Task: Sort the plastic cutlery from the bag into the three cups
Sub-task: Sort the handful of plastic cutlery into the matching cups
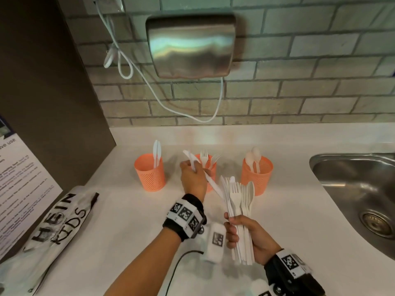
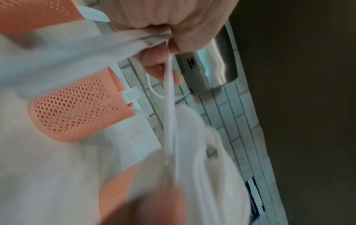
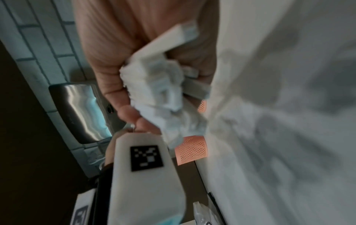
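Three orange perforated cups stand in a row on the counter. The left cup [image 1: 149, 175] holds knives, the middle cup [image 1: 210, 165] forks, the right cup [image 1: 257, 177] spoons. My left hand [image 1: 193, 167] is in front of the middle cup and grips two white knives [image 1: 211, 184], which show as thin white strips [image 2: 169, 106] in the left wrist view. Nearer me, my right hand [image 1: 233, 227] grips a mixed bundle of white cutlery [image 1: 237, 199] by the handles [image 3: 159, 85], heads pointing up. The clear bag [image 1: 59, 221] with black lettering lies at the left.
A steel sink [image 1: 359, 189] is sunk into the counter at the right. A metal hand dryer [image 1: 190, 45] with a white cable [image 1: 149, 86] hangs on the tiled wall behind the cups. A dark panel [image 1: 42, 92] and a printed sheet [image 1: 19, 174] are at the left.
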`<action>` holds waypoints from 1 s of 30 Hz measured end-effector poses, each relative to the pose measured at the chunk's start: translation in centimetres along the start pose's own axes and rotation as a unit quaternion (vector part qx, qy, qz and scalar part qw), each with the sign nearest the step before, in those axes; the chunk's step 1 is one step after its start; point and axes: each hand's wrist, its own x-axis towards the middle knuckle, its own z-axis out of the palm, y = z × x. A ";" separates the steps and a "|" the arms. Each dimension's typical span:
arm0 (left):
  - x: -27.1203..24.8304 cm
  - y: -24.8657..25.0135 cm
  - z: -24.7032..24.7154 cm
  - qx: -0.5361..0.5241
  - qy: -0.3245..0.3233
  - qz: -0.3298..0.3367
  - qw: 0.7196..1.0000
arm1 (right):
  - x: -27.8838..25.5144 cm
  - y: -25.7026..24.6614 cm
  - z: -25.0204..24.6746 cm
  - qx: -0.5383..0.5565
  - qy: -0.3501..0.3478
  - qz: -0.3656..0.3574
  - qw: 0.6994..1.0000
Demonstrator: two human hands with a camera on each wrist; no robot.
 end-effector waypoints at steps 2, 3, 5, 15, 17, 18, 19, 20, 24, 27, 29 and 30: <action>1.6 0.2 -0.5 -0.022 0.038 -0.020 0.999 | -0.1 -0.2 -0.1 0.000 -0.002 -0.002 1.000; 2.2 0.1 -0.8 -0.016 0.036 -0.031 0.999 | -0.1 -0.3 -0.1 0.000 0.000 -0.005 1.000; 2.1 -0.4 -1.3 -0.011 -0.028 -0.069 0.997 | 0.0 -0.6 -0.3 0.011 0.008 -0.015 1.000; -4.9 -2.0 -1.3 0.038 -0.237 -0.108 0.965 | 1.0 -0.9 -0.4 0.003 0.018 -0.020 1.000; -5.3 -2.6 -1.0 0.058 -0.234 -0.063 0.969 | 1.0 -0.8 -0.2 -0.019 0.025 -0.013 0.999; -5.3 -2.8 -0.9 0.060 -0.233 -0.048 0.969 | 1.1 -0.7 -0.1 -0.029 0.029 -0.009 0.999; -5.2 -2.9 -0.9 0.060 -0.233 -0.041 0.970 | 1.1 -0.7 0.0 -0.034 0.033 -0.006 0.999; -5.1 -2.9 -0.9 0.060 -0.234 -0.040 0.970 | 1.1 -0.7 0.0 -0.035 0.037 -0.006 0.999; -4.7 -2.6 -1.2 0.054 -0.241 -0.028 0.969 | 1.2 -0.8 -0.1 -0.022 0.041 -0.011 0.999; -4.7 -2.6 -1.5 0.047 -0.254 -0.029 0.966 | 1.2 -0.6 -0.1 -0.021 0.037 -0.013 0.999; -4.6 -2.7 -1.7 0.050 -0.254 -0.020 0.966 | 1.2 -0.6 -0.2 -0.027 0.042 -0.013 0.999; -4.6 -2.8 -1.7 0.049 -0.249 -0.017 0.967 | 1.3 -0.6 -0.3 -0.032 0.046 -0.014 0.998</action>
